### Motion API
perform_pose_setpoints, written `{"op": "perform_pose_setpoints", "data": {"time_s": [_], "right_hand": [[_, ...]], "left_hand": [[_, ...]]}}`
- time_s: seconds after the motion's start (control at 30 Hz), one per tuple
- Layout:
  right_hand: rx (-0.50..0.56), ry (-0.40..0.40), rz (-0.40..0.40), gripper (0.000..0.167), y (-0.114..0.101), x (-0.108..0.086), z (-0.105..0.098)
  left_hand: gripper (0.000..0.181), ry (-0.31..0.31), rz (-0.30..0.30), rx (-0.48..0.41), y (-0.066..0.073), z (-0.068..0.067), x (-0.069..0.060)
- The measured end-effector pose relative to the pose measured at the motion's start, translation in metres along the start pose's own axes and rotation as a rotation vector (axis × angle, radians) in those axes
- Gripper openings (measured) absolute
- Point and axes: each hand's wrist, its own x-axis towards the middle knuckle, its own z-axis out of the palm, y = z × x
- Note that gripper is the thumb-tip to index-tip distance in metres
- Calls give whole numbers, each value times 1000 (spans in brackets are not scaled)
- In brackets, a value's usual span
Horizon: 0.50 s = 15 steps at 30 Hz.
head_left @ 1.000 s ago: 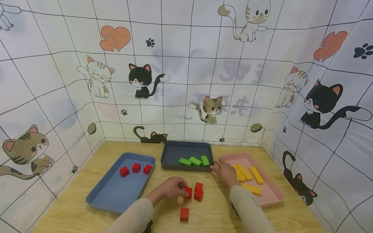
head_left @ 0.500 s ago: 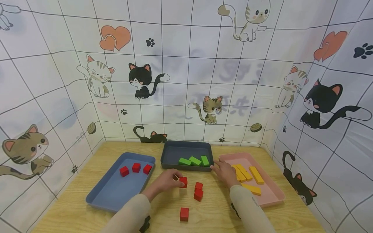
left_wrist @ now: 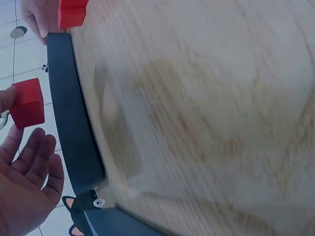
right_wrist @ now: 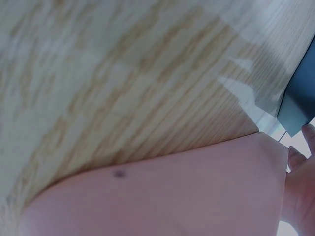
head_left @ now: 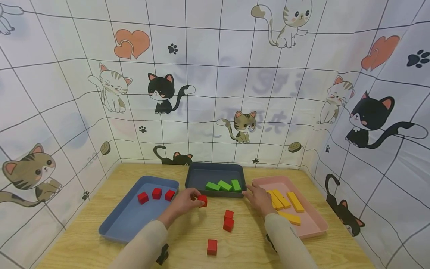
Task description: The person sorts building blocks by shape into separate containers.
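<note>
My left hand (head_left: pixel 184 203) pinches a red cube (left_wrist: pixel 28 102) between thumb and finger, above the table just in front of the dark tray (head_left: pixel 215 168). In the left wrist view its other fingers are held loosely, away from the cube. My right hand (head_left: pixel 259 198) lies between the dark tray and the pink tray (head_left: pixel 315 228), its fingertips at the dark tray's front right corner and holding nothing. Two red cubes (head_left: pixel 228 225) touch or nearly touch on the table between the hands. Another red cube (head_left: pixel 212 247) sits nearer the front.
At the left stands a blue tray (head_left: pixel 134 224) with red cubes (head_left: pixel 156 193) near its far end. Green blocks (head_left: pixel 224 185) lie in the dark tray, and yellow blocks (head_left: pixel 295 202) in the pink one. A cat-patterned sheet (head_left: pixel 215 82) walls the table (head_left: pixel 188 246) behind and at both sides.
My left hand has carried its red cube leftward and away from me, off from beside the two other cubes toward the blue tray. The right hand stays in place.
</note>
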Motion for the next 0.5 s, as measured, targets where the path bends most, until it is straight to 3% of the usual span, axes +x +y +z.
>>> {"op": "perform_pose_setpoints", "data": {"time_s": [0.27,0.5], "right_hand": [[-10,-1,-4,51,2,1,1],[13,-9,4,51,1,2,1]], "left_hand": [[24,107,-63,-13,-9,-15,-3],[22,213,-76,-17,-18,-30,-9]]}}
